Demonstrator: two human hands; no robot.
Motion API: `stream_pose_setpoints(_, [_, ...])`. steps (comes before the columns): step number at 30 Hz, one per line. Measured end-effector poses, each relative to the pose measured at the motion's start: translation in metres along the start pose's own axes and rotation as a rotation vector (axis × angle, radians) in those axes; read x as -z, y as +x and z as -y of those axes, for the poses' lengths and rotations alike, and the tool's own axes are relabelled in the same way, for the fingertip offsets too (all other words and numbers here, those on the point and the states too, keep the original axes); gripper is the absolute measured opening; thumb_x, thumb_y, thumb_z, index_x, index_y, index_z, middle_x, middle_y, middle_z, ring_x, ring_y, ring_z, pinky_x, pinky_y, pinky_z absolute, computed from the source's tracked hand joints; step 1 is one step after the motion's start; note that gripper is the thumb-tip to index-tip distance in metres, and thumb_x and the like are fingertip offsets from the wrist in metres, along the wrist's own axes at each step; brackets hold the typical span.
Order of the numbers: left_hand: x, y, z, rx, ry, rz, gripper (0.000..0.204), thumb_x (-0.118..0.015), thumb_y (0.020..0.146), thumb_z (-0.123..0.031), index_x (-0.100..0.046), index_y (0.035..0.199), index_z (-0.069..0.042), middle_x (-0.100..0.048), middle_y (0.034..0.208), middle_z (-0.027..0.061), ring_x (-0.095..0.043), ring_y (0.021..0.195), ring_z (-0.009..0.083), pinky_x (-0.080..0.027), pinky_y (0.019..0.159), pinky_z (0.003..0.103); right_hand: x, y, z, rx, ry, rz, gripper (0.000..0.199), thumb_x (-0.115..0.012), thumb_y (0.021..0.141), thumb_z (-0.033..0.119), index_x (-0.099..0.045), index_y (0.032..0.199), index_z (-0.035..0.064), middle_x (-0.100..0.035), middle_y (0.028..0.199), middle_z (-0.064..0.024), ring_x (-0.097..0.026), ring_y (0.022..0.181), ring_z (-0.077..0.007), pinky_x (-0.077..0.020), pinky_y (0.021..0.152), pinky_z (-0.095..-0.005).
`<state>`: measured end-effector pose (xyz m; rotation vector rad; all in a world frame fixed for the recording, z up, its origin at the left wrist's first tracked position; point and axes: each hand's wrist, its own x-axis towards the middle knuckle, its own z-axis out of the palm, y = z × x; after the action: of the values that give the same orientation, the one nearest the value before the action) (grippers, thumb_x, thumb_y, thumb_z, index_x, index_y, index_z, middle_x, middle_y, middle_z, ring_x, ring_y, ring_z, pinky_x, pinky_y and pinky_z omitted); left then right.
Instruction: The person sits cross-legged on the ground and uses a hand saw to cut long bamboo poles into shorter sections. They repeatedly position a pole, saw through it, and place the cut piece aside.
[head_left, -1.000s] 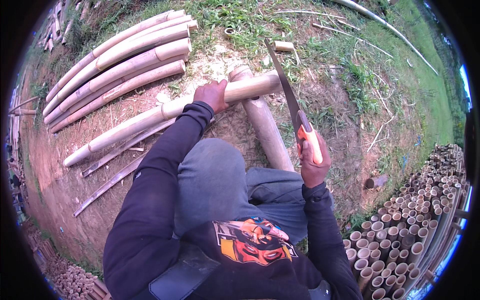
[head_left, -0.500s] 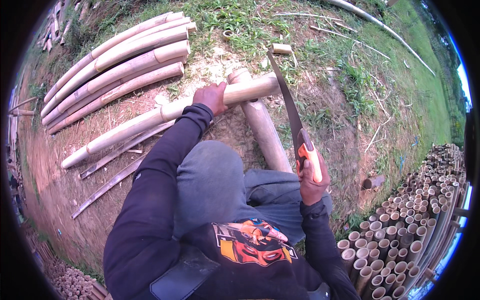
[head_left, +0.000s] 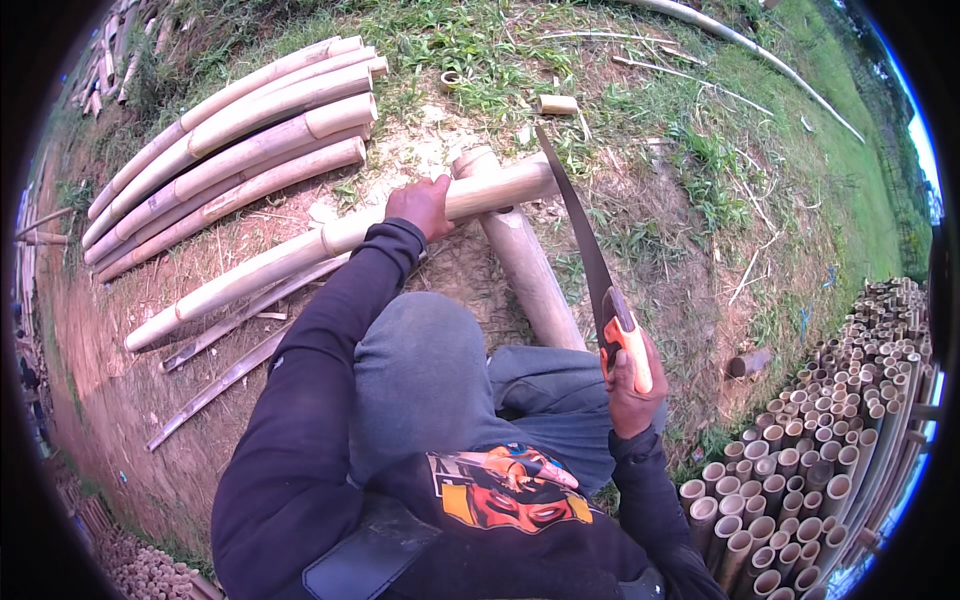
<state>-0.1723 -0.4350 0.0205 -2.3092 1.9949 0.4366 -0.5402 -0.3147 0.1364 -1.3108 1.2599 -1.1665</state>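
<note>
At the far left, a pile of long bamboo poles [head_left: 230, 140] lies on the bare ground [head_left: 120, 400], side by side, with cut ends toward the grass. Just below them, some thin split strips [head_left: 220, 380] lie on the soil.

Next comes one long bamboo pole [head_left: 290, 260], lying across a shorter thick bamboo log [head_left: 525, 270] which supports it from below. The left hand [head_left: 420, 205] is clenched on top of this pole, near its right end, and presses it down on the log.

At the cut end of the pole stands the curved blade of a hand saw [head_left: 580, 230]; the blade touches the pole end or is just beside it, I cannot tell which. The right hand [head_left: 630, 385] grasps firmly the orange and black handle of the saw, near the person's knee.

A short bamboo piece [head_left: 557, 104] lies on the grass [head_left: 700, 150] above the saw tip. At the far right, a stack of short bamboo tubes [head_left: 830, 430] shows its hollow ends.
</note>
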Motion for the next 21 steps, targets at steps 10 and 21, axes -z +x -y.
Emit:
stream_pose_setpoints(10, [0.013,0.005,0.004,-0.014,-0.054,0.092,0.068,-0.089,0.074,-0.038,-0.061,0.130,-0.014,-0.075,0.115,0.0162,-0.074,0.109,0.0361,-0.059,0.095,0.050,-0.046,0.109,-0.067,0.022,0.035,0.113,0.042,-0.074,0.102,0.012,-0.056,0.137,-0.0034,-0.069,0.112,-0.0071,-0.067,0.089,-0.0098,-0.0559,0.074,-0.0257])
stream_pose_setpoints(21, [0.006,0.006,-0.013,-0.010,-0.030,0.007,0.071,-0.092,0.073,-0.039,-0.059,0.129,-0.010,-0.072,0.115,0.0186,-0.074,0.108,0.0380,-0.058,0.094,0.050,-0.080,0.133,-0.045,0.322,-0.363,-0.064,0.028,-0.075,0.101,0.022,-0.066,0.114,-0.0011,-0.070,0.083,-0.0141,-0.067,0.071,-0.0176,-0.0532,0.066,-0.0363])
